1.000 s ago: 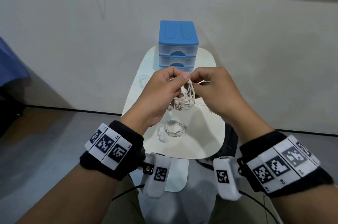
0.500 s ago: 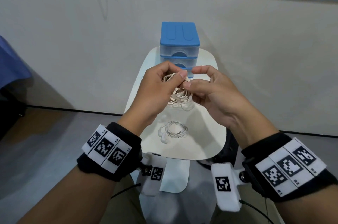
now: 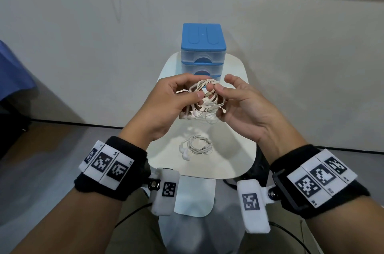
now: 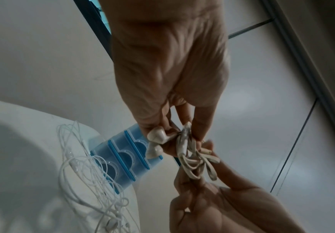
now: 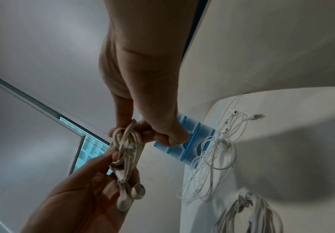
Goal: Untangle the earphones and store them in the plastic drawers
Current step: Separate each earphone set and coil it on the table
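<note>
A tangled bundle of beige earphones (image 3: 207, 101) hangs in the air between both hands, above the small white table (image 3: 239, 160). My left hand (image 3: 193, 91) grips the bundle from the left, its fingers curled round the cable, and the two earbuds (image 4: 155, 138) dangle under it. Palm up, my right hand (image 3: 220, 87) pinches the cable near the jack plug with the thumb, its other fingers spread. The blue-topped plastic drawers (image 3: 202, 50) stand at the table's far end with all drawers closed.
A coiled pair of white earphones (image 3: 197, 146) lies on the table below my hands. Another loose white tangle (image 5: 218, 149) lies in front of the drawers. A wall runs close behind the table. Grey floor lies to both sides.
My right hand has turned palm up and spread its fingers. The beige bundle shows more openly between the hands, and the jack plug is now visible.
</note>
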Tool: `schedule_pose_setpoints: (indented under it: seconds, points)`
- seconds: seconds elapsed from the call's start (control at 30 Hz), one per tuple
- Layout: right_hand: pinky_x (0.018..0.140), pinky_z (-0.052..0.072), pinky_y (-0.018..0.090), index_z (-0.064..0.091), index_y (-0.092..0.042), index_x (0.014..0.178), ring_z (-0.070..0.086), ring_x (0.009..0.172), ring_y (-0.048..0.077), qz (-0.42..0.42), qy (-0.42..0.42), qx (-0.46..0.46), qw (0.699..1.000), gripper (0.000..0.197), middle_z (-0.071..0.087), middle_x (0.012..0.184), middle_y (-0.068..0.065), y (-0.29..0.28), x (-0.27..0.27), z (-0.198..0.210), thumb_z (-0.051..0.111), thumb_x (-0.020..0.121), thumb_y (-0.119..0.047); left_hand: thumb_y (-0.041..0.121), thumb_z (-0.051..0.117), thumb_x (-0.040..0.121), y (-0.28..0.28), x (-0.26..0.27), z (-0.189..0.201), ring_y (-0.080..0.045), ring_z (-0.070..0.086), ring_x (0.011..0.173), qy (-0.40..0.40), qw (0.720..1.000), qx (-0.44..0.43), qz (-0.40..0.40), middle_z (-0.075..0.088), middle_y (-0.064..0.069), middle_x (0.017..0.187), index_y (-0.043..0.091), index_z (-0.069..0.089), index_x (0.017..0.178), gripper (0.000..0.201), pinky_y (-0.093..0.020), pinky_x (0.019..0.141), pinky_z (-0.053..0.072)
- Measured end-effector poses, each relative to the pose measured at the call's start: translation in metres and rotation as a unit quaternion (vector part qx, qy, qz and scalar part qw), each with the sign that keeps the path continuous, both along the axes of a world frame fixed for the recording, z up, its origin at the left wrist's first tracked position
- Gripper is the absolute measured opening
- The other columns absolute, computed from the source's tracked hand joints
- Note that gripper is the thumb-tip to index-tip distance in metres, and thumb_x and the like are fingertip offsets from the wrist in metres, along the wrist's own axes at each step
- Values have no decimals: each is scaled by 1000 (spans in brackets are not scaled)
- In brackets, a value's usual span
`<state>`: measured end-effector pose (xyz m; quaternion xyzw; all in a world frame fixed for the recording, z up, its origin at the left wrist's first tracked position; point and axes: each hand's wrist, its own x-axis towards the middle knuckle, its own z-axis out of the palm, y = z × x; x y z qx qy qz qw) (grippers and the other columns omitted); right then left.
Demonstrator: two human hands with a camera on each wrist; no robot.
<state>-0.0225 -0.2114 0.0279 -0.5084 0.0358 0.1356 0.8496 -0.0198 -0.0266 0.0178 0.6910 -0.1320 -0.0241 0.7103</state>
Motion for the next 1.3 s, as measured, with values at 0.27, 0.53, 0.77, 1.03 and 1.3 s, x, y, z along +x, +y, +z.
schedule_pose_setpoints:
  seconds: [0.27,0.53,0.77,1.03,1.3]
  points:
    - [68,30,35,34,-26,115,57,88,21,93,-8,33,995,35,62,77,4,-7,2,-6,51,95,-1,3,64,90,5,1,8,-15,55,69,24,999,22,-34,63,-16,91,11,76,113,27,-25,53,35]
    - [70,31,36,35,-28,114,52,90,23,104,-47,-50,992,52,64,79,3,-9,-2,-7,66,79,-6,6,66,91,1,1,8,-21,52,73,5,999,31,-23,58,-9,84,16,77,113,26,-35,63,38]
    - [81,51,48,42,-36,121,60,81,30,38,-213,-296,930,62,59,95,30,7,-4,-7,73,78,-3,3,69,96,-6,0,6,-4,58,57,-10,996,80,34,71,-1,79,7,74,109,15,-10,49,41]
    - [75,55,42,41,-35,142,62,85,26,55,-304,-594,743,53,70,89,6,15,-5,-7,55,98,-10,7,70,96,-6,3,-2,-10,61,59,15,990,90,106,67,-3,78,8,76,102,9,-15,43,38]
    - [80,57,41,33,-35,143,72,89,15,79,-281,-611,736,51,69,98,5,15,-8,-3,50,101,-12,9,71,96,0,6,-5,-11,63,60,19,987,79,140,68,2,71,8,76,96,5,-15,41,37]
